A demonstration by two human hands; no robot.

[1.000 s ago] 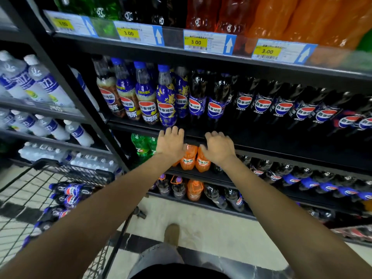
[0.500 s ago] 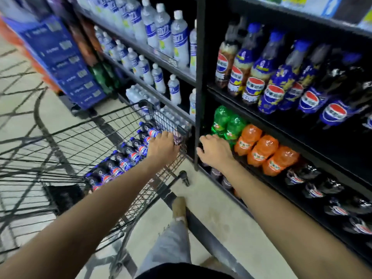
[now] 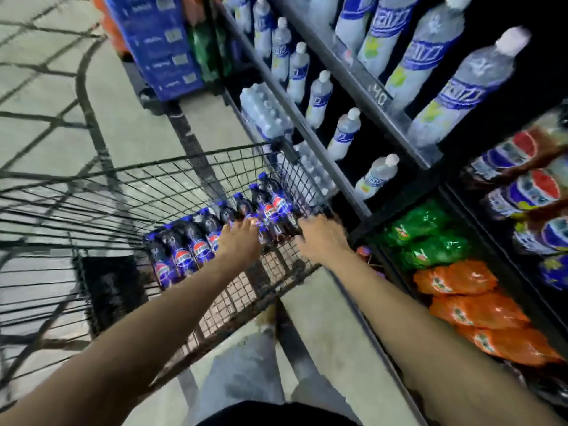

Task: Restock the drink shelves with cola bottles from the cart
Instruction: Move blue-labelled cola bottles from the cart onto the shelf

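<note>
Centre frame, head view: both hands have left the shelf (image 3: 473,222) they rested on a second ago and reach into the cart (image 3: 184,158), so the next pick begins. Cola bottles (image 3: 199,241) lie in a row there; left hand (image 3: 238,241) straight-fingered, tips on one; right hand (image 3: 322,238) spread just beside them, gripping nothing

open cart (image 3: 172,179) top above cola bottles (image 3: 196,238)

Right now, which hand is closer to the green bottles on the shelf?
Right. The right hand is at the cart edge nearest the green bottles; the left hand is farther, over the cola bottles.
</note>
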